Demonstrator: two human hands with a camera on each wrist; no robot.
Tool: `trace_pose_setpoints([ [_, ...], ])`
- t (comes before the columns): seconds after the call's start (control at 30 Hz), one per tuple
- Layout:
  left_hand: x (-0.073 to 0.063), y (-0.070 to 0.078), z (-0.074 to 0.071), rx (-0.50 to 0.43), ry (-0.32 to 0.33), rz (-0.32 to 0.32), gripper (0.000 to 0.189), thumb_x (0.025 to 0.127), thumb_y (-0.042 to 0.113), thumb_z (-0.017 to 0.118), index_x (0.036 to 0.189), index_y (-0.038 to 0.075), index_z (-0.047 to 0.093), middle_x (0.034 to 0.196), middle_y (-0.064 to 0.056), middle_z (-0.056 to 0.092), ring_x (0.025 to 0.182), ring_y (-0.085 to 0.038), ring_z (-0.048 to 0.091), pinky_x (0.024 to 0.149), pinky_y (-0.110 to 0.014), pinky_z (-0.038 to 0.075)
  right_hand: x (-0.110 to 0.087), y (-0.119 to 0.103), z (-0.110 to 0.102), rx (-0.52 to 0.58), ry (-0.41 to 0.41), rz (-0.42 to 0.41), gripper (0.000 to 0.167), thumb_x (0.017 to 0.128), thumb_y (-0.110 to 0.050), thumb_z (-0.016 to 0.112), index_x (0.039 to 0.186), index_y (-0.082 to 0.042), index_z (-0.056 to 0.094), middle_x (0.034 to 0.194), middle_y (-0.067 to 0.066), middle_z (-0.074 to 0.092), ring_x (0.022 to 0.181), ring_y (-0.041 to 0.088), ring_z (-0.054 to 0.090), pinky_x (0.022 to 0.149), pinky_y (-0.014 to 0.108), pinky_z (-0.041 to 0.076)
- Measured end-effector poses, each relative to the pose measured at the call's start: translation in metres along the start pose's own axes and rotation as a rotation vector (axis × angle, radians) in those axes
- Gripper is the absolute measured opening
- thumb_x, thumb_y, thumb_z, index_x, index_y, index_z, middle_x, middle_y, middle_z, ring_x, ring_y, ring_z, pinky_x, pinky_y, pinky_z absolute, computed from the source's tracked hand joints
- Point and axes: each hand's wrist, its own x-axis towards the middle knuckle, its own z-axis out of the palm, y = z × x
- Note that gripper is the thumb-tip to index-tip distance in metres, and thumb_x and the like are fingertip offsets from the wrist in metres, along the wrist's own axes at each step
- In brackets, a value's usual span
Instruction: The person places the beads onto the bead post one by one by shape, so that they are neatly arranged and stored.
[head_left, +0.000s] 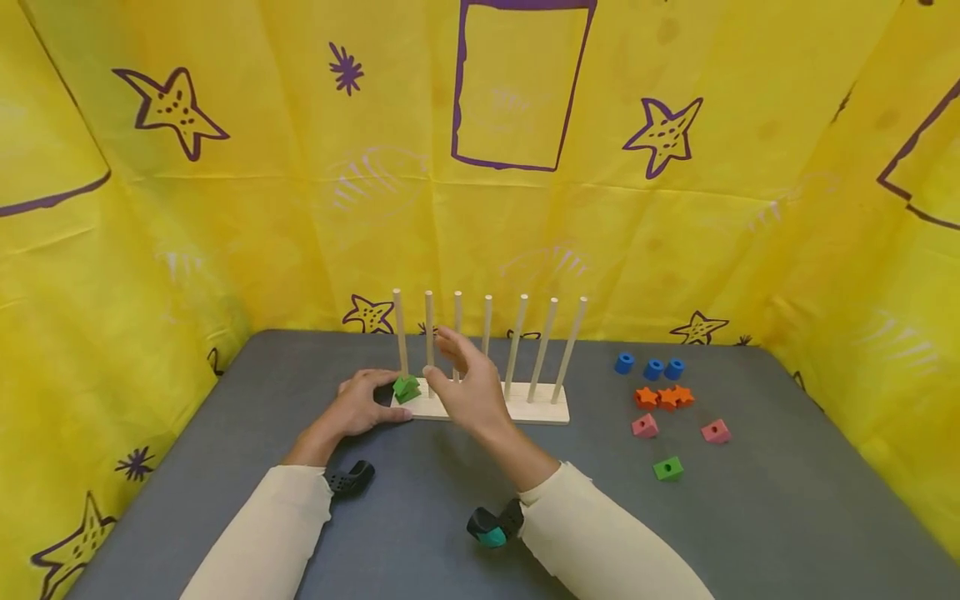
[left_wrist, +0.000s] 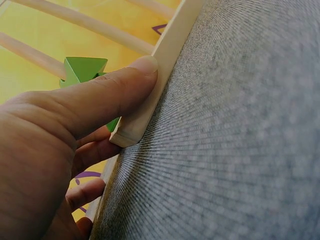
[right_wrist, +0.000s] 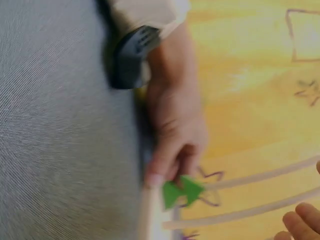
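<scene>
Green blocks [head_left: 407, 389] sit low on the leftmost peg [head_left: 401, 333] of a wooden pegboard [head_left: 543, 411], its end gripped by a person's left hand [head_left: 362, 406], thumb in front. The right hand [head_left: 476, 392] hovers before the middle pegs [head_left: 488, 315], thumb and fingers apart. Blue cylinders [head_left: 654, 370], orange stars [head_left: 667, 400] and pink blocks [head_left: 644, 427] dot the gray table [head_left: 420, 542] at right.

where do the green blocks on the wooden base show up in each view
Head: green blocks just left of centre, below mid-height.
Left wrist: green blocks left of centre, partly behind the left hand.
Right wrist: green blocks low, slightly right of centre.
Shared landmark: left hand, beside them in all three.
</scene>
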Motion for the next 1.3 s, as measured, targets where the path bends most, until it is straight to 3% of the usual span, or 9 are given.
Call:
trace_pose_setpoints([
  [0.1,0.0,-0.002,0.0,0.005,0.0,-0.001,0.081,0.074,0.044,0.083,0.137,0.003,0.054,0.135,-0.018,0.052,0.128,-0.038,0.034,0.101,-0.059,0.014,-0.006,-0.016,-0.015,0.002,0.007,-0.073,0.052,0.092,-0.013,0.067,0.141,-0.017,0.049,0.132,0.002,0.057,0.121,0.014,0.051,0.099,0.037,0.04],
  [0.23,-0.001,-0.003,-0.001,0.005,-0.001,-0.009,0.083,0.073,0.044,0.083,0.138,0.001,0.052,0.136,-0.019,0.05,0.128,-0.038,0.033,0.101,-0.058,0.013,-0.014,-0.033,-0.034,0.038,0.018,-0.162,0.051,0.091,-0.011,0.068,0.139,-0.013,0.05,0.13,0.004,0.058,0.119,0.018,0.052,0.097,0.043,0.04],
  [0.6,-0.004,-0.005,-0.004,-0.004,0.015,0.001,0.081,0.074,0.042,0.083,0.137,0.001,0.052,0.137,-0.022,0.048,0.129,-0.04,0.031,0.101,-0.06,0.013,-0.036,-0.057,-0.079,0.015,0.064,-0.254,0.052,0.087,-0.001,0.071,0.135,-0.008,0.052,0.127,0.007,0.06,0.114,0.023,0.054,0.094,0.047,0.041],
  [0.83,-0.005,-0.004,-0.007,-0.019,0.016,0.033,0.077,0.076,0.04,0.082,0.136,0.001,0.054,0.136,-0.021,0.05,0.128,-0.04,0.032,0.101,-0.06,0.012,-0.051,-0.061,-0.109,-0.007,0.089,-0.253,0.054,0.085,0.006,0.07,0.134,-0.005,0.052,0.128,0.007,0.059,0.117,0.023,0.052,0.096,0.044,0.04],
  [1.07,-0.004,-0.003,-0.005,-0.02,0.007,-0.006,0.08,0.075,0.042,0.082,0.138,0.003,0.053,0.137,-0.02,0.049,0.13,-0.039,0.03,0.101,-0.061,0.011,-0.069,-0.051,-0.142,-0.06,0.136,-0.24,0.057,0.084,0.01,0.069,0.136,-0.004,0.05,0.127,0.013,0.058,0.118,0.025,0.053,0.096,0.032,0.04],
  [1.3,-0.003,-0.001,-0.001,-0.03,0.001,-0.009,0.082,0.074,0.043,0.083,0.139,0.003,0.052,0.137,-0.02,0.048,0.129,-0.039,0.031,0.101,-0.061,0.012,-0.096,-0.037,-0.18,-0.196,0.2,-0.115,0.061,0.087,0.006,0.068,0.141,-0.015,0.048,0.127,0.008,0.058,0.11,0.016,0.055,0.089,0.021,0.042],
])
